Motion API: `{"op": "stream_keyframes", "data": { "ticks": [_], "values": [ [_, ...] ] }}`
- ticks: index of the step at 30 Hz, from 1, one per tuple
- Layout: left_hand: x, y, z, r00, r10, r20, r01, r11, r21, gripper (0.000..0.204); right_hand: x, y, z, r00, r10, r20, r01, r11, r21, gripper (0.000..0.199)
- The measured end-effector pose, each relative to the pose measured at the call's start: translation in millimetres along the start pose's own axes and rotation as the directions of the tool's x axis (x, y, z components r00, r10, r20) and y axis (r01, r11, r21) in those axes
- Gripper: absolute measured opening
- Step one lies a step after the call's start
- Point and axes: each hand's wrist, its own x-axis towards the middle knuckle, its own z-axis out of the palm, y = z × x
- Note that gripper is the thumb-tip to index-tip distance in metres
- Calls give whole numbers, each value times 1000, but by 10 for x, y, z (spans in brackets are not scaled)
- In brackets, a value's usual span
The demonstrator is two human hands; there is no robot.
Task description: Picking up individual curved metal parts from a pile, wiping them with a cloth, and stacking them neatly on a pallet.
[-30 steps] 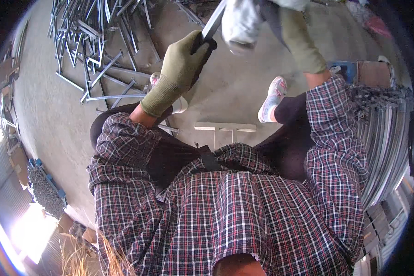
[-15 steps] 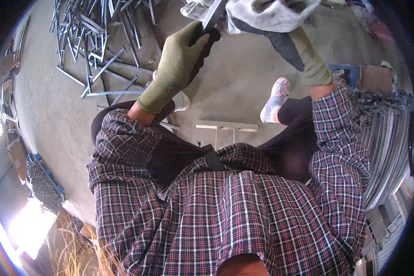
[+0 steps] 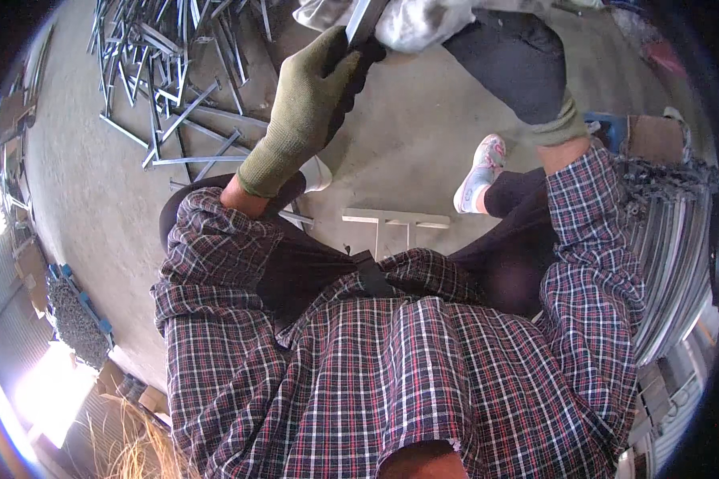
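With our left hand (image 3: 315,92) we clasp the metal bar (image 3: 363,24) near the top edge; our right hand (image 3: 518,68) meets the pale cloth (image 3: 415,28), its grip hidden. We seem to be wiping; another stroke calls for steadiness.

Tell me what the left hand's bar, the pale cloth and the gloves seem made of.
Bar: probably steel, bare or plated; grey, shiny, straight-edged.
Cloth: likely cotton, matte; soft folds, fibre uncertain.
Gloves: olive knit, ribbed cuffs; dark matte areas suggest rubbery coating.

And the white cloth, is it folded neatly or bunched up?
The cloth is bunched up, as far as visible: loose, uneven folds beside the right hand.
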Motion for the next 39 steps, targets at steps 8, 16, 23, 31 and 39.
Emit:
{"op": "stream_keyframes", "data": {
  "ticks": [8, 16, 23, 31, 39],
  "values": [
    [-43, 43, -13, 999, -31, 13, 30, 997, 75, 17, 64, 75, -115, 991, 15, 130, -7, 998, -62, 45],
    [1, -55, -53, 995, 90, 48, -96, 985, 146, 19, -16, 11, -158, 995, 17, 101, -9, 997, -72, 48],
    [-13, 12, -5, 999, -41, 28, 41, 999, 13, 18, -9, 61, -169, 995, 18, 98, -13, 998, -53, 50],
    [9, -61, -10, 998, -53, 42, 50, 997, 58, 17, -21, 95, -176, 994, 14, 111, -12, 1000, -23, 52],
    [-26, -10, -11, 999, -31, 45, 27, 996, 83, 17, -99, 98, -300, 986, 15, 167, -26, 998, 61, 55]
  ]
}}
